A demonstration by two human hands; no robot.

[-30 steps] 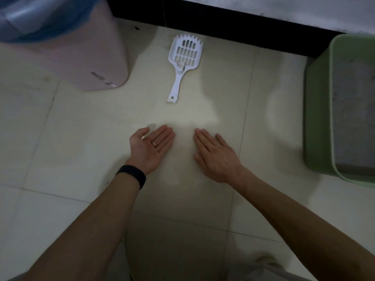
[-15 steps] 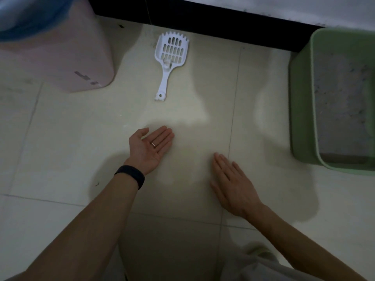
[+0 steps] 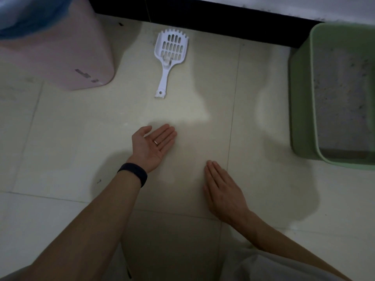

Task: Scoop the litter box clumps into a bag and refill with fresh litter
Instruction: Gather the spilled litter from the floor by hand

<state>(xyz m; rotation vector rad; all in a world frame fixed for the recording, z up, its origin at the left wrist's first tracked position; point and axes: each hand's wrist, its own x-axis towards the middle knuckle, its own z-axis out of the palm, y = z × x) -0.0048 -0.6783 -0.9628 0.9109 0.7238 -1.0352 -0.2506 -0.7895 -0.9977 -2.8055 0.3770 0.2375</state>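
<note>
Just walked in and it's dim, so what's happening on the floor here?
A person is set to clean a green litter box, but nothing is held yet. The left hand lies palm up, the right hand palm down, both empty above the tiles. The white scoop lies untouched between a pink bin and the box.

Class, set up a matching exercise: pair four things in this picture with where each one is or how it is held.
Column one:
1. white slotted plastic litter scoop
2. green plastic litter box
3. left hand
4. right hand

Column two:
A. palm up, a ring on one finger
B. at the right edge, grey litter inside
C. palm down, low over the tiles
D. flat on the floor, handle toward the person

Pairs: 1-D, 2-B, 3-A, 4-C
</note>
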